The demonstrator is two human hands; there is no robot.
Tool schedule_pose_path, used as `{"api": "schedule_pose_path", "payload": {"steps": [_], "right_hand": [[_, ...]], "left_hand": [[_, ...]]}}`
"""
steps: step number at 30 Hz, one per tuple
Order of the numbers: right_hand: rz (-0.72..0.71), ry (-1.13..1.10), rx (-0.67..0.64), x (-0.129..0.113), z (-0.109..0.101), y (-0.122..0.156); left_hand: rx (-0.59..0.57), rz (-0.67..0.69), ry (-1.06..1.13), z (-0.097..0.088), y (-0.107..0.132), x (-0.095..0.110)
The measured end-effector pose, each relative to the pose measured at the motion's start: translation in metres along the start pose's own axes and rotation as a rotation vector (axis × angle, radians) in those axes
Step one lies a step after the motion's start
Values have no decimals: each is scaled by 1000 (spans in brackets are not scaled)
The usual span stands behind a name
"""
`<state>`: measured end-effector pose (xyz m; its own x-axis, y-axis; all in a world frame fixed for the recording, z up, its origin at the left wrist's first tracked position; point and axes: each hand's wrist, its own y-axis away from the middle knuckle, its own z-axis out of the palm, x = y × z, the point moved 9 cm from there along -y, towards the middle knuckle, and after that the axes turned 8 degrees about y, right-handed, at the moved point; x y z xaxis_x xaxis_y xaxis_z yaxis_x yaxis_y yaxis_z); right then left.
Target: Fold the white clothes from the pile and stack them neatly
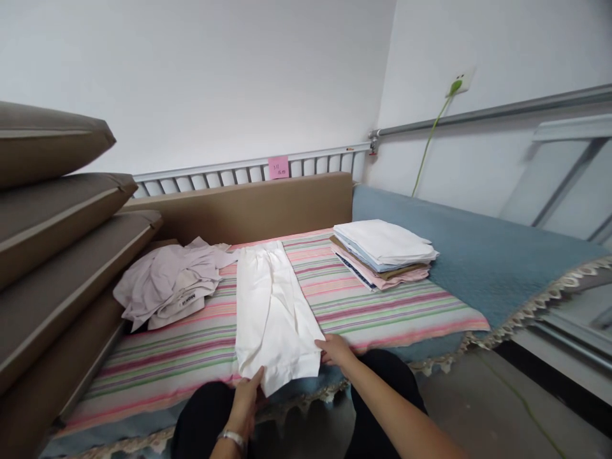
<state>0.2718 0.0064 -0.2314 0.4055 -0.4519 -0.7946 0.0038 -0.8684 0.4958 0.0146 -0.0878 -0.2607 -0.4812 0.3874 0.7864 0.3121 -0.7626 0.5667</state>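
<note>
White shorts (277, 312) with a gathered waist lie flat on a striped cloth (167, 363), the waist pointing away from me and the hem at the near edge. My left hand (245, 403) holds the left part of the hem, thumb on top and fingers beneath. At the hem's right corner my right hand (335, 352) pinches the fabric between thumb and fingers. To the left is a crumpled heap of pale lilac and cream clothes (174, 284). A neat stack of folded clothes (385, 252), white on top, sits to the right.
Several brown cushions (71, 223) are piled at the left. Along the back runs a brown padded board (268, 207) before a white rail with a pink note (278, 167). A blue cover (459, 242) with fringed edging lies right; a green cord (433, 134) hangs from a socket.
</note>
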Motion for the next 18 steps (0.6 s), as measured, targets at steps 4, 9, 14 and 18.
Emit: {"api": "schedule_pose_path", "payload": {"steps": [4, 9, 14, 18], "right_hand": [[-2, 38, -1, -1, 0, 0], [-1, 108, -39, -4, 2, 3], [31, 245, -71, -3, -18, 2], [21, 300, -12, -17, -62, -13]], "left_hand": [[11, -17, -41, 3, -5, -5], [32, -40, -134, -2, 1, -7], [-215, -173, -791, 0, 24, -2], [-190, 123, -1063, -4, 12, 77]]}}
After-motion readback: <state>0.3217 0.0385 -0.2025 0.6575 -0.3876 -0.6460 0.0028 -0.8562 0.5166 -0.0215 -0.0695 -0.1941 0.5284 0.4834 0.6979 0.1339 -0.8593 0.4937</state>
